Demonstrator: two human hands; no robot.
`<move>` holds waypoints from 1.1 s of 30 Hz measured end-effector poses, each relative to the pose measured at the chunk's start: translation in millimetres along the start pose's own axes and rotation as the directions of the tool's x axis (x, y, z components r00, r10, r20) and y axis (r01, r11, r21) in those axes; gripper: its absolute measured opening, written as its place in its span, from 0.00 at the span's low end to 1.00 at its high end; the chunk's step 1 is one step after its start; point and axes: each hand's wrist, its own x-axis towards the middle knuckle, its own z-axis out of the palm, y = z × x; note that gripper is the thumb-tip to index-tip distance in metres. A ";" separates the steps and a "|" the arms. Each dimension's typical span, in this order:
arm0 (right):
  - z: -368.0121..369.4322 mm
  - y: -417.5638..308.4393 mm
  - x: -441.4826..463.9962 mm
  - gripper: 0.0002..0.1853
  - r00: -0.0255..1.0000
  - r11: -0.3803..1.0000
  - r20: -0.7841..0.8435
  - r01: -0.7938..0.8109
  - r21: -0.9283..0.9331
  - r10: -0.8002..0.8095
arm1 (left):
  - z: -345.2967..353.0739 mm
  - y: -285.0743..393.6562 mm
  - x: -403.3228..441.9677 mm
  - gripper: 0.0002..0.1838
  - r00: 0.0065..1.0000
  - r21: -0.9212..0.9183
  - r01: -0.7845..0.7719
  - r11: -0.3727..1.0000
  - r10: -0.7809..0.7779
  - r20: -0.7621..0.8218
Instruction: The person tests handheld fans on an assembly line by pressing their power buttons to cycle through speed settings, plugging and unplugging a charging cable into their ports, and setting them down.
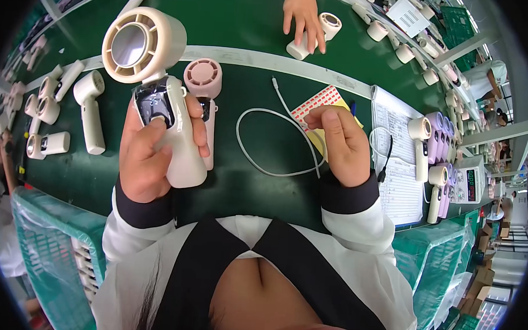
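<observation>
My left hand (148, 150) is wrapped round the handle of a cream handheld fan (185, 131). Its thumb presses at the button below a lit dark display, and the round fan head points up and left. Behind it lies a pink handheld fan (203, 77), partly covered by the cream one. My right hand (342, 145) hovers with curled fingers over the table, beside a sheet of red-and-white stickers (324, 102) and a yellow pad (343, 107). Whether anything is between those fingers is hidden. A white cable (239, 134) lies looped between my hands.
Other cream fans (90, 111) lie at left. A co-worker's hand (302, 14) touches a fan beyond the pale divider strip (252, 57). At right are a written form (394, 196), standing fans (420, 146) and a meter (469, 179). Green crates (58, 226) flank me.
</observation>
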 end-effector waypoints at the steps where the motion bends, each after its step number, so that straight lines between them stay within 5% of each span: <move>1: -0.6 -0.4 0.5 0.12 1.000 1.000 -0.006 -0.009 -0.026 0.008 | 0.4 0.2 -0.9 0.30 0.999 0.005 -0.016 1.000 0.017 -0.042; 7: -5.3 5.3 2.3 0.11 1.000 0.997 -0.002 0.000 -0.073 0.000 | 4.0 2.0 -1.6 0.31 0.992 0.257 -0.028 0.966 0.059 -0.113; 11: -4.8 1.9 1.3 0.10 1.000 0.988 0.013 0.020 -0.156 -0.018 | -0.7 0.1 3.3 0.33 1.000 0.120 0.012 0.993 -0.011 -0.006; 33: -2.2 0.0 1.4 0.11 0.999 0.968 0.042 0.015 -0.252 -0.005 | 5.4 3.2 0.9 0.34 0.994 0.266 -0.110 0.958 0.101 0.049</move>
